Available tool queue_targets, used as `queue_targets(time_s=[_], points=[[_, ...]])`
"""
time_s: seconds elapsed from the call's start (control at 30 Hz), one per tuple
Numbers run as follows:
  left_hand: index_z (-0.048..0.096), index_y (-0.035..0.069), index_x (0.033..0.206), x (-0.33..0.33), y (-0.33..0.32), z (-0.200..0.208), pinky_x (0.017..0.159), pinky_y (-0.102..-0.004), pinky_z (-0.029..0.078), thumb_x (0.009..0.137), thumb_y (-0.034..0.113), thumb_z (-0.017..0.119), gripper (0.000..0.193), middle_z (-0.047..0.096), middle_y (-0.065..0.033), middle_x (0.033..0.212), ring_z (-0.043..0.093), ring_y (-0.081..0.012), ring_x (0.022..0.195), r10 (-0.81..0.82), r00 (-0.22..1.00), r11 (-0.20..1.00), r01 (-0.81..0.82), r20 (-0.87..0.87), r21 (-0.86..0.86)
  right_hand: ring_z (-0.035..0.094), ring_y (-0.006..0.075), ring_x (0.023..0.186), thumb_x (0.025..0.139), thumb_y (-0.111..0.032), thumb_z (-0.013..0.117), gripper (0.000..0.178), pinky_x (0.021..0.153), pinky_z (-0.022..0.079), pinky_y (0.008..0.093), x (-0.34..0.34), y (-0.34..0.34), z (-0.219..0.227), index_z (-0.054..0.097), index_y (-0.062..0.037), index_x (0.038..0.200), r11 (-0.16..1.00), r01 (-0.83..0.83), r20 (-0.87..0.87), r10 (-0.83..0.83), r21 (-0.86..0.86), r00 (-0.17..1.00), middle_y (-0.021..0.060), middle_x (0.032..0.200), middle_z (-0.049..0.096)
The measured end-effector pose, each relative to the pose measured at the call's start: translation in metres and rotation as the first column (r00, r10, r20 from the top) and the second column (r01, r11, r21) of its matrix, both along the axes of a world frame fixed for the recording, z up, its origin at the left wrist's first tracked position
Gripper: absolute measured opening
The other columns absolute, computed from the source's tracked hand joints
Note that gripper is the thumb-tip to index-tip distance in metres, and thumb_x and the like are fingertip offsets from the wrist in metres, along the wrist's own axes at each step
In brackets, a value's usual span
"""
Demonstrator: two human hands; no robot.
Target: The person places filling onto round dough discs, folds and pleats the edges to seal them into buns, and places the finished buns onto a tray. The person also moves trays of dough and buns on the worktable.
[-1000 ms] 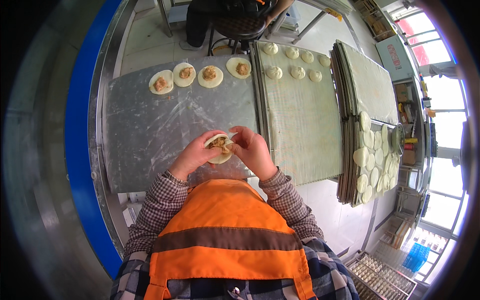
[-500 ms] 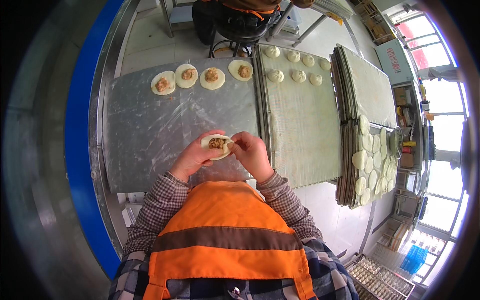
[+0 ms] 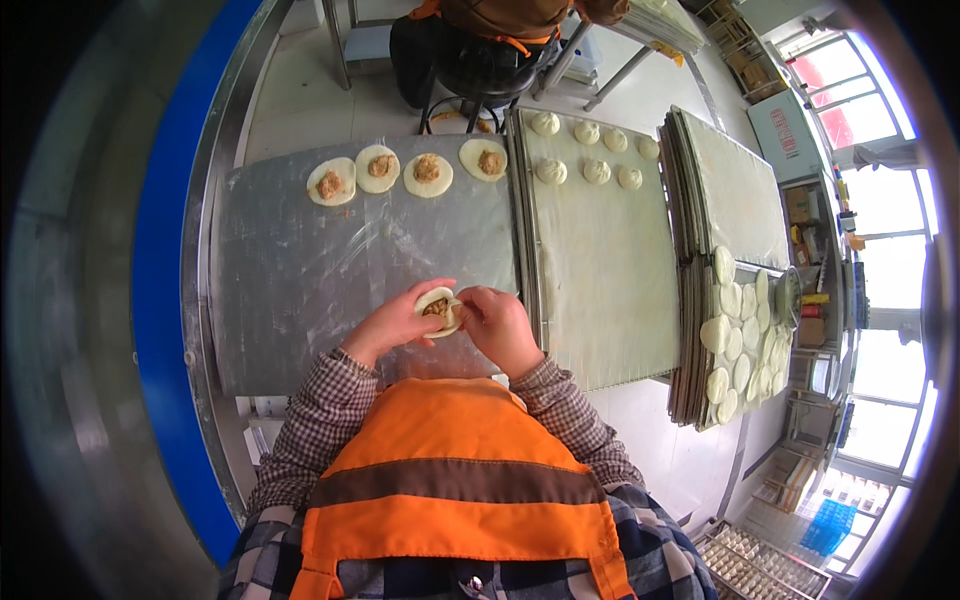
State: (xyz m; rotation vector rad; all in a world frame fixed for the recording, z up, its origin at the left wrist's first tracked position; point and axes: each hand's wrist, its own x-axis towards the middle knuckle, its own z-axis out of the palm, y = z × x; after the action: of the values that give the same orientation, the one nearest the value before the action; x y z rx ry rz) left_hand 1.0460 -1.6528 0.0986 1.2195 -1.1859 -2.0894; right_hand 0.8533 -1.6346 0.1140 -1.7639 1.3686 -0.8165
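One unsealed bun (image 3: pixel 438 306), likely light, soft, easily torn, wants rim holds: right hand (image 3: pixel 500 325) pinched on its right edge, left hand (image 3: pixel 392 322) clasping its left.

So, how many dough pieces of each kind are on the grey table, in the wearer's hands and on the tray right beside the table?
Flat filled rounds: 4
Held filled round: 1
Pleated buns: 7
Total: 12

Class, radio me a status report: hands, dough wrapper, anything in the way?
Left hand cradling round dough wrapper. Right hand pinching its edge. Wrapper open, meat-like filling showing. No obstruction seen at hands.
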Motion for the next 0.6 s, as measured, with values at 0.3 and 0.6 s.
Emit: queue_targets(time_s=[0.3,0.6], points=[[0.053,0.005,0.124,-0.003,-0.003,0.008,0.052,-0.0232,0.046,0.092,0.014,0.052,0.034,0.062,-0.0029,0.098,0.06,-0.0098,0.084,0.002,0.99,0.997,-0.014,0.144,0.08,0.066,0.0286,0.07,0.081,-0.002,0.067,0.024,0.063,0.052,0.0333,0.005,-0.006,0.005,0.06,0.0013,0.105,0.993,-0.055,-0.044,0.05,-0.106,0.998,0.0154,0.082,0.066],[0.053,0.004,0.127,-0.001,-0.006,-0.013,0.082,-0.0321,0.054,0.098,0.028,0.049,0.038,0.061,-0.0067,0.11,0.062,-0.017,0.097,0.018,0.997,0.992,-0.026,-0.07,-0.121,0.065,0.0182,0.062,0.084,0.0,0.066,0.012,0.058,0.052,0.0283,0.005,-0.001,-0.013,0.063,0.0045,0.095,0.993,0.065,0.149,-0.08,0.101,0.986,0.0118,0.077,0.065]])
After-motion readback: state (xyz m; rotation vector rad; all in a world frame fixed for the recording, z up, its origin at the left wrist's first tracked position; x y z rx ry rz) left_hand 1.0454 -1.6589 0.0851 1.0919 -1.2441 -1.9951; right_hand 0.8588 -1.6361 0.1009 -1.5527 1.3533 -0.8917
